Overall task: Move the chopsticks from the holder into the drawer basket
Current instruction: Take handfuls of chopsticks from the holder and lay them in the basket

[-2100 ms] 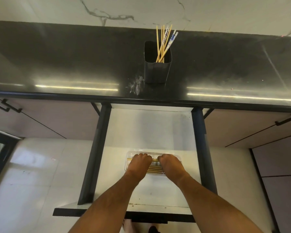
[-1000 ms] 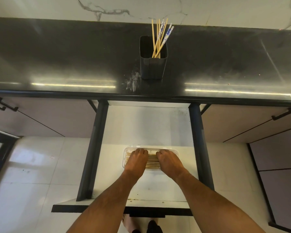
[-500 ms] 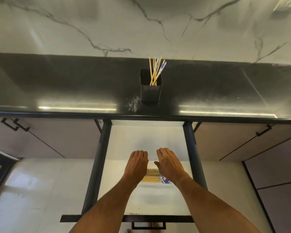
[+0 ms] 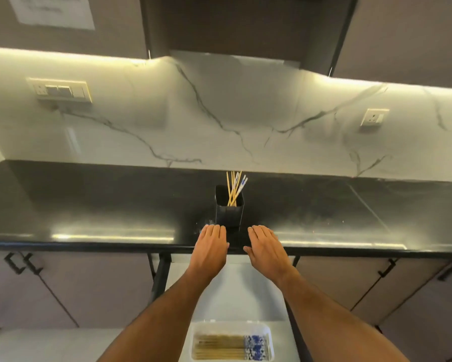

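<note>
Both hands reach up toward the holder (image 4: 229,207), which stands upright on the black tabletop (image 4: 102,205) near its front edge. The left hand (image 4: 211,246) and the right hand (image 4: 266,246) are level with each other, palms down, one on each side of the holder's base and just short of it. Each grip is open, the fingers straight and close together, and holds nothing. Whether the fingertips touch the tabletop I cannot tell.

A few chopsticks (image 4: 234,188) stand in the holder, leaning to its right side, their tops fanned out above the rim; some are plain wood, some have blue-patterned ends. They stick out well clear of the rim, so they should be easy to pinch from above.

Below, in the open drawer (image 4: 235,291), the basket (image 4: 268,335) lies close to the person. A batch of chopsticks lies flat in it, side by side, patterned ends all to the right, which keeps them tidy.

The task looks partly done; the next step is likely to gather the ones left in the holder.
</note>
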`<move>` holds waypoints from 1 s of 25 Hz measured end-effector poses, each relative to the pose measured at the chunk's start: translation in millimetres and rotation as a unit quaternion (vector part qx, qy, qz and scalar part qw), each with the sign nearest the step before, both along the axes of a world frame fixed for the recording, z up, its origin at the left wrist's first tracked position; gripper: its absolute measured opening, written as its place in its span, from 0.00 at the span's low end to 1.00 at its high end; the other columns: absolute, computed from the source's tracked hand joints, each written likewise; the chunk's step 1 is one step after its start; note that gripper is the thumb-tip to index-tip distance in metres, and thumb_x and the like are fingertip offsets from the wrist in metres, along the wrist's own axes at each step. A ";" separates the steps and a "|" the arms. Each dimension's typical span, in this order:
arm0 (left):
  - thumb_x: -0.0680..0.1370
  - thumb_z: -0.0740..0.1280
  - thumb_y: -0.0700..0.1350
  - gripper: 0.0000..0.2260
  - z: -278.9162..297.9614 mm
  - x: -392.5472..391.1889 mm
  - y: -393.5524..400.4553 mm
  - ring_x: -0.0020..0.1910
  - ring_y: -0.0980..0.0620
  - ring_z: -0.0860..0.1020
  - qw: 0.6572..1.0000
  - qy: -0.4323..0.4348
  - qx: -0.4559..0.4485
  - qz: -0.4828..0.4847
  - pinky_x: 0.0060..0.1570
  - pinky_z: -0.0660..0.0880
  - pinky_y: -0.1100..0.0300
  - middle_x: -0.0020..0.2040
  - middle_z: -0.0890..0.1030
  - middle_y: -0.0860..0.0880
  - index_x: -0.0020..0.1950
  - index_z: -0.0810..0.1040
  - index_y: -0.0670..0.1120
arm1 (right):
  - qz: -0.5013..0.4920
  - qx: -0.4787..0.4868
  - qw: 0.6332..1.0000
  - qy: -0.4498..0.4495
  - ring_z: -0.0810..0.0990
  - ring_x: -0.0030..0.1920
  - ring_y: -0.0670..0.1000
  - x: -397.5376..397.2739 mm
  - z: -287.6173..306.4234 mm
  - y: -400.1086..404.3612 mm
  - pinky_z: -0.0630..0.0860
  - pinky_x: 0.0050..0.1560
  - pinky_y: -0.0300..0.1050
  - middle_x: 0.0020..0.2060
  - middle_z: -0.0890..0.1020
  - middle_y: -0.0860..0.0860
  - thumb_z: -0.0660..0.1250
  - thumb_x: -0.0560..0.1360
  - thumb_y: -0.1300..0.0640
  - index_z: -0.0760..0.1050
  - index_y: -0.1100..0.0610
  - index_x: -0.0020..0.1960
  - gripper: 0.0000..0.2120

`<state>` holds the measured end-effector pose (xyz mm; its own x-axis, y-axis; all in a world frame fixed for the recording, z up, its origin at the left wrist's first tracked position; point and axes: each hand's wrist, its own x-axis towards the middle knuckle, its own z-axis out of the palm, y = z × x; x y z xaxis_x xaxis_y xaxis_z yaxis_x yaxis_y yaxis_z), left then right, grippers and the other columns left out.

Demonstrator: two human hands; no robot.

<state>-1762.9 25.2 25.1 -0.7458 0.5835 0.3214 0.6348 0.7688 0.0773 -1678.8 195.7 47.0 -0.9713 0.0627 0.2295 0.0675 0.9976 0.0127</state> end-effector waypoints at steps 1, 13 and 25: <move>0.84 0.59 0.54 0.21 9.7 -6.6 3.3 0.69 0.45 0.73 1.000 0.008 0.010 -0.001 0.76 0.61 0.49 0.68 0.75 0.45 0.73 0.68 0.44 | -0.002 0.005 1.000 0.012 0.69 0.74 0.56 -6.0 10.2 2.7 0.62 0.77 0.51 0.74 0.72 0.55 0.59 0.83 0.43 0.64 0.58 0.78 0.28; 0.82 0.64 0.50 0.15 62.7 -116.5 76.4 0.63 0.50 0.75 0.998 0.047 0.042 -0.006 0.73 0.67 0.51 0.63 0.78 0.48 0.67 0.73 0.47 | 0.011 -0.029 0.995 0.090 0.76 0.65 0.51 -123.7 59.5 60.4 0.72 0.69 0.47 0.65 0.79 0.53 0.67 0.80 0.49 0.72 0.57 0.70 0.22; 0.81 0.66 0.53 0.18 8.3 -223.4 143.1 0.62 0.48 0.76 0.999 0.006 0.035 0.013 0.69 0.70 0.52 0.63 0.78 0.46 0.68 0.73 0.45 | -0.007 -0.160 0.985 0.062 0.74 0.63 0.52 -253.4 12.9 117.0 0.73 0.67 0.45 0.65 0.76 0.55 0.65 0.82 0.51 0.69 0.59 0.71 0.21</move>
<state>-1986.2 168.4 33.4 -0.7560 0.5406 0.3690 0.6164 0.7776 0.1236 -1932.2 312.7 59.9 -0.9357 0.1638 0.3126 0.0620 0.9483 -0.3113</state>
